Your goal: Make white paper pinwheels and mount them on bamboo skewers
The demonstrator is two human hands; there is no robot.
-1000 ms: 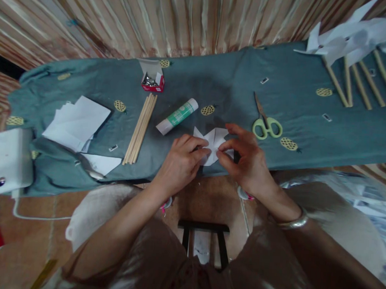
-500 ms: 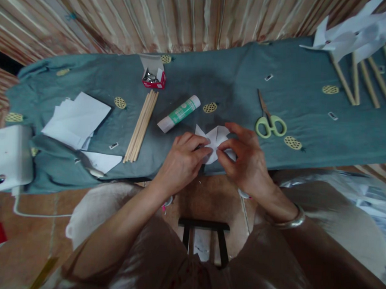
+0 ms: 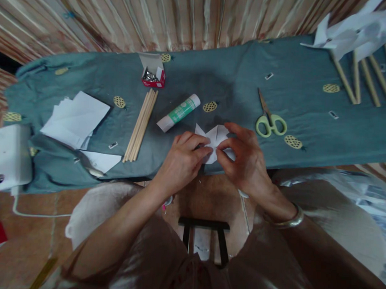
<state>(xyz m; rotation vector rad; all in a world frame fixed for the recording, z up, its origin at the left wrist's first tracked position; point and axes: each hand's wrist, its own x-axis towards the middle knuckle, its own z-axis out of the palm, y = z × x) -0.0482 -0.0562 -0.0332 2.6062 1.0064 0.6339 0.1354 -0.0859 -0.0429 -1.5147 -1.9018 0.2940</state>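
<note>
Folded white paper point(image 3: 217, 136): one, near the front edge of the cloth-covered table point(image 3: 310, 129), between both hands. Left hand point(image 3: 184, 157): grip narrow, thumb and forefinger on the paper's left side. Right hand point(image 3: 245, 158): grip pinched at its middle (exact contact partly hidden). Risks, as judged: a slackened pinch could let folds spring open; uneven pulling — or heavy pressing — could tear or crease it. Lettering: print on green-labelled glue stick point(image 3: 179, 112) and red box point(image 3: 153, 80) — too blurred to read.
</note>
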